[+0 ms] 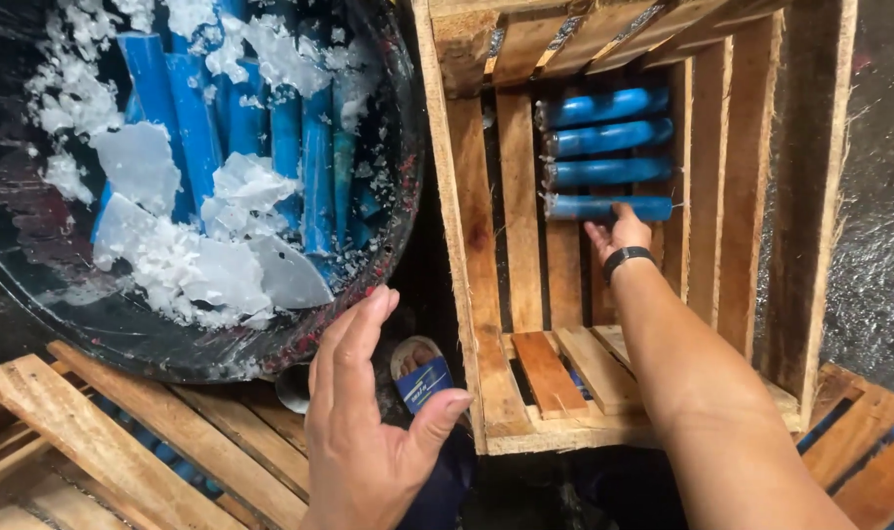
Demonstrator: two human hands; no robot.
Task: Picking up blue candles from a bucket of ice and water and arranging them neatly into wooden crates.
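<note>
- The wooden crate [476, 236] stands open at the middle right of the view, made of rough slats; every place below is told from it.
- Deep inside the wooden crate, against its far wall, four blue tubes [604, 155] lie side by side in a stack, each wrapped in shiny film.
- The right hand [619, 233] reaches down into the wooden crate, a dark wristband [627, 257] on the wrist; its fingertips touch the nearest blue tube [609, 207], the lowest of the stack. The fingers are loosely spread on the tube, not closed around it.
- The left hand [368, 422] hovers outside the wooden crate, just beside its left wall near the bottom corner, fingers apart and thumb out, holding nothing.
- Left of the wooden crate sits a round black tub [123, 324], its rim nearly touching the crate's wall. It holds more blue tubes standing among broken white ice chunks [187, 260].
- Below the tub, left of the crate's bottom corner, lies a slatted wooden pallet [123, 432].
- A sandalled foot [419, 373] shows in the gap between the left hand and the crate wall.
</note>
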